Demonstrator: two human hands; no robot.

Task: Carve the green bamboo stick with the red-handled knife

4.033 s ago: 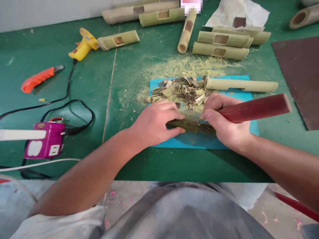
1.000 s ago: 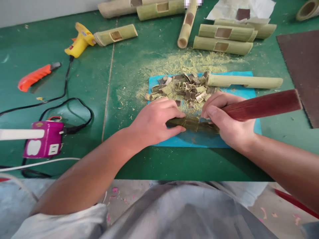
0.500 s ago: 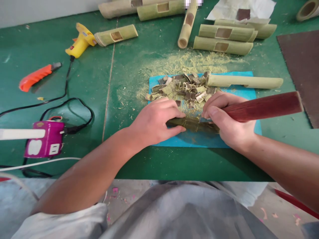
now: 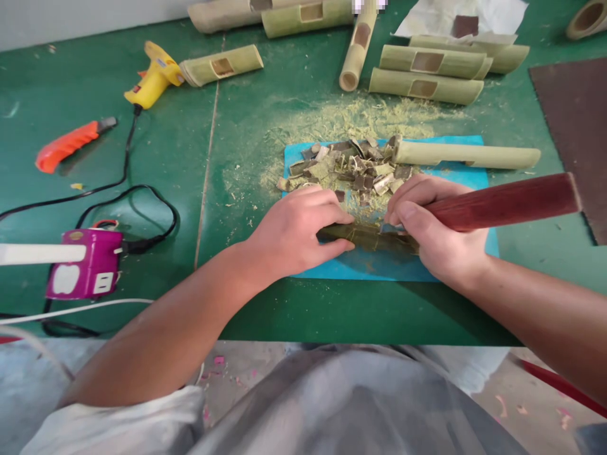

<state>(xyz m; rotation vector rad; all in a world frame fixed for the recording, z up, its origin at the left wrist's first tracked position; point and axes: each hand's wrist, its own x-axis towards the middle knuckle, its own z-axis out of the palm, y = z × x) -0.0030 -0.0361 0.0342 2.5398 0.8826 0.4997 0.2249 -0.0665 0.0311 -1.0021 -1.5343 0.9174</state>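
Observation:
My left hand (image 4: pixel 301 230) is closed around the left end of a dark green bamboo piece (image 4: pixel 370 238), which lies on a blue mat (image 4: pixel 322 268). In my right hand (image 4: pixel 436 234) is a carving knife (image 4: pixel 512 201) with a thick dark red wooden handle pointing off to the right. Its blade is mostly hidden by my fingers, and the tip meets the bamboo's upper side. Just beyond both hands sits a heap of bamboo chips (image 4: pixel 355 164). A pale bamboo tube (image 4: pixel 467 155) lies beside the heap at the mat's far right.
Several notched bamboo tubes (image 4: pixel 427 85) lie at the back. To the left are a yellow hot glue gun (image 4: pixel 149 79), an orange utility knife (image 4: pixel 71 145) and a purple power socket (image 4: pixel 85 265) with cords. A dark brown sheet (image 4: pixel 576 126) covers the right side. Sawdust is scattered on the green table (image 4: pixel 256 309).
Hands and bamboo keep almost the same place. The knife's handle has shifted very slightly to the right and upward in the view.

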